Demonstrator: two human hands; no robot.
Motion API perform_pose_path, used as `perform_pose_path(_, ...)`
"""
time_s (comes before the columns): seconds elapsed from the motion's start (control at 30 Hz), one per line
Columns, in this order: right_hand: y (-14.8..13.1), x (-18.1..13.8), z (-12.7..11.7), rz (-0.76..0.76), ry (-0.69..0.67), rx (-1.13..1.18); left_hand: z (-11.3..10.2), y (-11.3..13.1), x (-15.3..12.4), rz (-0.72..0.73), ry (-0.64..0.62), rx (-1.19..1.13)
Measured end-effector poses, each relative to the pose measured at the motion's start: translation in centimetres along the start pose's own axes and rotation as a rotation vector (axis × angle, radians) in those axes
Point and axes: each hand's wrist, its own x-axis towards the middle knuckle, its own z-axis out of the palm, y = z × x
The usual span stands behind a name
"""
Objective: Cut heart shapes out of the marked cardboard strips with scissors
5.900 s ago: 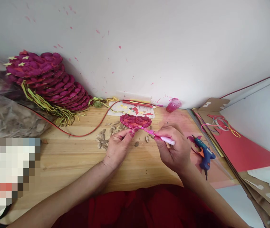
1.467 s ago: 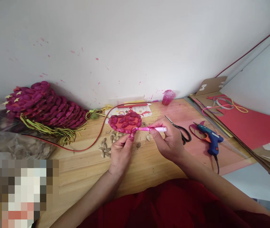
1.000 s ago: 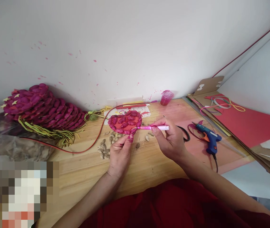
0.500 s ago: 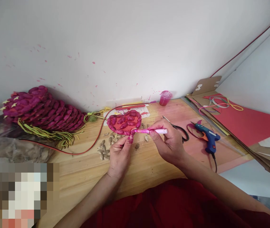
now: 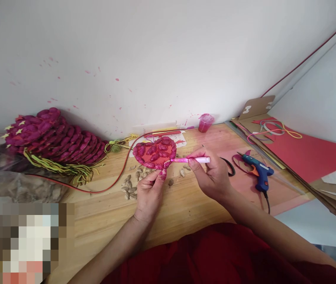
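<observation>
Between the fingers of my left hand (image 5: 152,193) is the lower edge of a red heart-shaped plaque (image 5: 155,153), its rim and middle set with peanuts painted magenta. My right hand (image 5: 211,169) pinches a paintbrush (image 5: 199,159) with a white handle stained pink. The brush tip meets the heart's lower right rim, where a pale patch shows on a peanut. Bare peanuts (image 5: 129,187) lie on the wooden table beneath and beside the heart. Scissors (image 5: 230,166) lie behind my right hand, mostly hidden by it.
A cup of magenta paint (image 5: 206,123) stands by the wall. At left lies a stack of finished magenta hearts (image 5: 67,138) with yellow-green strings, beside a plastic bag (image 5: 46,187). A blue glue gun (image 5: 258,169) and red card (image 5: 312,148) are at right; a red cord (image 5: 120,177) crosses the table.
The brush tip has shifted slightly right and up along the heart's rim, my right hand moving with it. My left hand keeps its hold on the heart.
</observation>
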Motion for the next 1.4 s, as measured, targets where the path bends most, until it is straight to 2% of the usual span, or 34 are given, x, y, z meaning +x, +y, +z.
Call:
perform_pose_path(0.63,-0.3,-0.1,-0.3,-0.022,-0.023,0.015,0.0,-0.1,0.0,0.137,0.083,0.086)
perform_pose_path(0.83,-0.7,-0.1,-0.2,-0.035,-0.019,-0.009,-0.1,-0.3,-0.1,0.159,0.062,0.099)
perform_pose_path(1.0,-1.1,-0.1,-0.1,-0.067,-0.062,0.057,-0.1,-0.1,-0.2,0.158,0.059,0.087)
perform_pose_path(1.4,-0.8,0.1,-0.6,-0.046,-0.024,-0.048,0.0,0.1,-0.2,0.196,0.050,0.104)
